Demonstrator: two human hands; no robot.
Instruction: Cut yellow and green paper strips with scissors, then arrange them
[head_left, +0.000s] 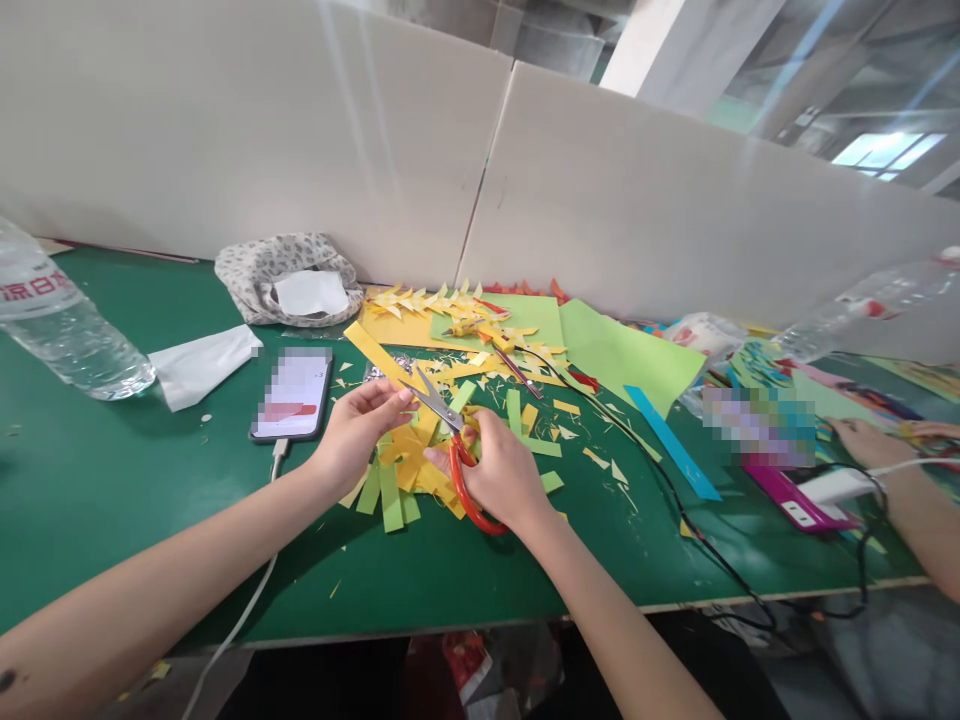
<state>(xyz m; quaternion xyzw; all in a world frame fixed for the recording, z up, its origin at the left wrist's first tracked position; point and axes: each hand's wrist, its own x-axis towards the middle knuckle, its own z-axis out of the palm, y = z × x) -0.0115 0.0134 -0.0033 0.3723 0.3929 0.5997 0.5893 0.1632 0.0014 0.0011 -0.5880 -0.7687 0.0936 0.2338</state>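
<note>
Pinched in my left hand (pixel 367 425) is a yellow paper strip (pixel 373 350), its long end sticking up to the left. My right hand (pixel 506 465) is wrapped round orange-handled scissors (pixel 474 490). The blades (pixel 435 397) are spread and point up-left, right at the strip beside my left fingertips. Whether they touch the paper I cannot tell. Below both hands lies a heap of yellow strips (pixel 409 455) and green strips (pixel 390 500). Behind them are a yellow glue gun (pixel 495 338) and a chain of yellow paper pieces (pixel 420 300).
On the left stand a water bottle (pixel 67 320), a plugged-in phone (pixel 292 395) and a tissue pouch (pixel 289 275). A black cord (pixel 660 470) crosses the green table (pixel 187 540) toward a magenta power strip (pixel 795 500). A co-worker's hand (pixel 862 440) is at right. A partition (pixel 300 130) closes the back.
</note>
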